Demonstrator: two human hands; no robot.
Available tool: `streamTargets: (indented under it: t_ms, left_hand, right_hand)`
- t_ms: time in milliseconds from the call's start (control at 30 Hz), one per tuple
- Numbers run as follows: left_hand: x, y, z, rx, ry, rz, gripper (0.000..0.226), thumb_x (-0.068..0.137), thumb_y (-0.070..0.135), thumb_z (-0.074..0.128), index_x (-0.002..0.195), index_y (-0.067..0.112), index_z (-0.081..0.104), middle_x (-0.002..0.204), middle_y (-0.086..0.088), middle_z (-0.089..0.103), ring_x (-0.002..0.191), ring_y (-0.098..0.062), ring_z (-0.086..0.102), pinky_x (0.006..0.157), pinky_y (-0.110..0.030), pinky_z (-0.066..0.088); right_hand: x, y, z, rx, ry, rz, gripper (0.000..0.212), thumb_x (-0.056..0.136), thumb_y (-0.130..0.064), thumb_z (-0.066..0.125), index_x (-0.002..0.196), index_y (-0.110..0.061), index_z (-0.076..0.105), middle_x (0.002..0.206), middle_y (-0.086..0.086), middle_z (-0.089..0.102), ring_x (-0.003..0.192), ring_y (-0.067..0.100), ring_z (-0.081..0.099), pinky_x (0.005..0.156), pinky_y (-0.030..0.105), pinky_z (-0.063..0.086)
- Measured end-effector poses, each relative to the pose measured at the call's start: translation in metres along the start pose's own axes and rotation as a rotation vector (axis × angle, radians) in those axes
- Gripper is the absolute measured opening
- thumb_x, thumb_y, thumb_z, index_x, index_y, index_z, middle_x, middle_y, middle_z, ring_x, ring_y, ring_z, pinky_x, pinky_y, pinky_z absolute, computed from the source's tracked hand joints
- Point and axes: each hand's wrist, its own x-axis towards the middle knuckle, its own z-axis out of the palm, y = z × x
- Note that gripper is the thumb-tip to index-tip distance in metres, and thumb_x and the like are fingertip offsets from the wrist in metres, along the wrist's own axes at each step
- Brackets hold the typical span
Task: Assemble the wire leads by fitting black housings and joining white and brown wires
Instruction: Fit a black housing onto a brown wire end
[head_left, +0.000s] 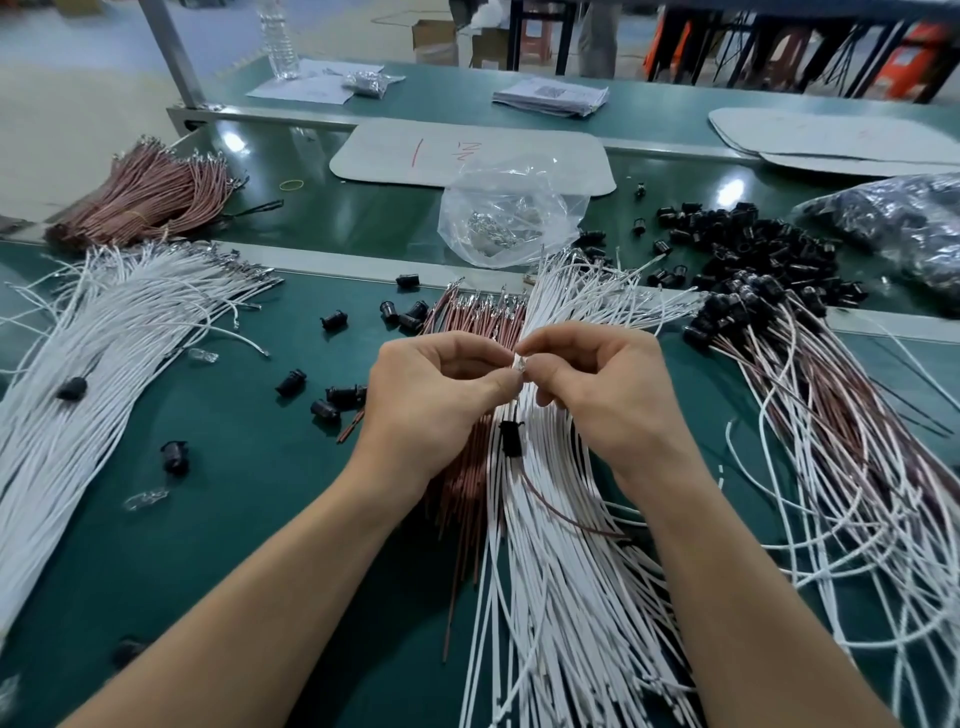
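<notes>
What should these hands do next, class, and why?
Probably draw the black housing up over the wire tip: left hand and right hand both pinch that shiny tip, while the housing hangs below them, seemingly on the held wires, not yet seated.

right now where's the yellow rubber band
Head view, far left of centre: the rubber band lies on the green bench between the bundled brown wires and the pale card.

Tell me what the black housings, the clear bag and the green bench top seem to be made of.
Black housings: moulded plastic by the look, with a dull sheen and identical shapes.
Clear bag: thin plastic film, transparent and crinkled, with glare on the folds.
Green bench top: probably a rubber or vinyl mat, smooth, with soft lamp reflections farther back.
</notes>
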Motion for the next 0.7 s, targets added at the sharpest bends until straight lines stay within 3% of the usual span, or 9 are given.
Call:
streamTargets:
  t_ms: [400, 700]
  left_hand:
    - [0.0014, 0.0023, 0.0012, -0.069, -0.027, -0.051, 0.019, 0.082, -0.005, 0.08, 0.081, 0.014, 0.083, 0.079, -0.009, 0.079, 0.071, -0.015, 0.07, 0.072, -0.022, 0.058]
    - [0.0009, 0.0015, 0.0003, -0.061, 0.015, -0.042, 0.013, 0.08, 0.005, 0.084, 0.08, 0.018, 0.083, 0.074, -0.005, 0.078, 0.064, -0.009, 0.069, 0.063, -0.018, 0.054]
  right_hand:
    - [-0.0013, -0.0013, -0.0034, 0.079, 0.057, 0.013, 0.019, 0.085, -0.002, 0.076, 0.08, -0.02, 0.082, 0.074, 0.002, 0.077, 0.06, 0.011, 0.068, 0.057, 0.016, 0.05]
    - [-0.0022, -0.0011, -0.0021, 0.055, 0.049, -0.005, 0.022, 0.083, -0.002, 0.077, 0.08, -0.023, 0.082, 0.073, 0.0, 0.077, 0.065, 0.009, 0.069, 0.063, 0.018, 0.052]
